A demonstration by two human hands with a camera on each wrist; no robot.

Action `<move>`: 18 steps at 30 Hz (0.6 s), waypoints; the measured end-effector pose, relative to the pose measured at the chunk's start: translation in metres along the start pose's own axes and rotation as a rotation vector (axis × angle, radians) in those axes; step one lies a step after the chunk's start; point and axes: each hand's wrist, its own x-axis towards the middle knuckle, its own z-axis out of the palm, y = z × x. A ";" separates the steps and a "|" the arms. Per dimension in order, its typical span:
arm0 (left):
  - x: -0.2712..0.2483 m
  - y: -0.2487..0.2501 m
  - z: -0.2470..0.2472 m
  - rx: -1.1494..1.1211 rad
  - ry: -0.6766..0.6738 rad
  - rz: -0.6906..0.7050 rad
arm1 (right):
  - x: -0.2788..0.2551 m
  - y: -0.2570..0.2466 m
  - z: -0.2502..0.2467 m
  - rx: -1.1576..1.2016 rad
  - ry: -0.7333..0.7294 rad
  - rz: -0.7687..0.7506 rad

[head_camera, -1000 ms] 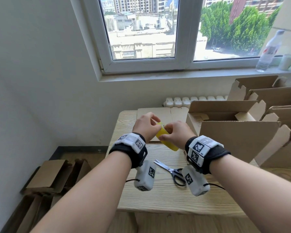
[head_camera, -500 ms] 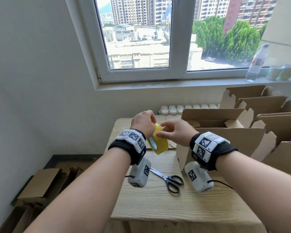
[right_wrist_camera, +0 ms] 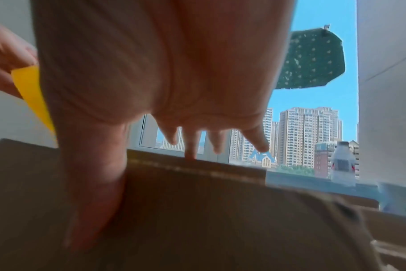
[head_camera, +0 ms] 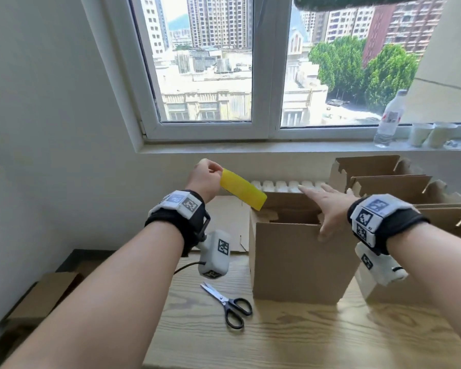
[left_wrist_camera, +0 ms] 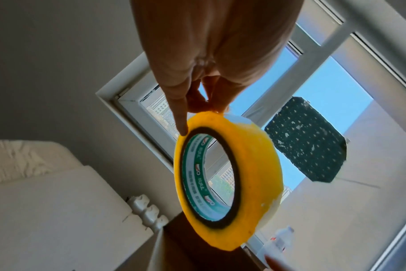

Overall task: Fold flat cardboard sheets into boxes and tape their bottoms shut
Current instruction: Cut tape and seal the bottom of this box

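Box [head_camera: 290, 257] under right hand [head_camera: 328, 206], apparently touching.

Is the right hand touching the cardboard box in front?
Touching. The head view shows the right hand over the cardboard box, its thumb lying down the front panel; the right wrist view shows the thumb flat against the cardboard.

We see white print on the tape roll's [left_wrist_camera: 227, 180] green core, too small to read, nothing else legible
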 end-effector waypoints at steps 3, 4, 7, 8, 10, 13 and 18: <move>0.006 -0.003 0.018 -0.156 0.016 -0.068 | 0.007 0.006 0.005 0.022 0.073 -0.065; 0.007 -0.003 0.023 -0.210 0.027 -0.089 | 0.008 0.006 0.009 0.043 0.099 -0.084; 0.004 0.001 0.041 -0.433 0.010 -0.192 | 0.015 0.007 0.030 0.198 0.131 -0.130; 0.003 0.001 0.048 -0.501 -0.005 -0.224 | 0.016 0.007 0.038 0.269 0.141 -0.138; -0.003 0.003 0.060 -0.592 -0.033 -0.273 | 0.019 0.009 0.050 0.402 0.196 -0.147; -0.010 -0.004 0.078 -0.678 -0.086 -0.326 | 0.023 0.011 0.061 0.439 0.263 -0.137; -0.020 -0.020 0.102 -0.777 -0.223 -0.399 | 0.031 0.009 0.079 0.442 0.368 -0.047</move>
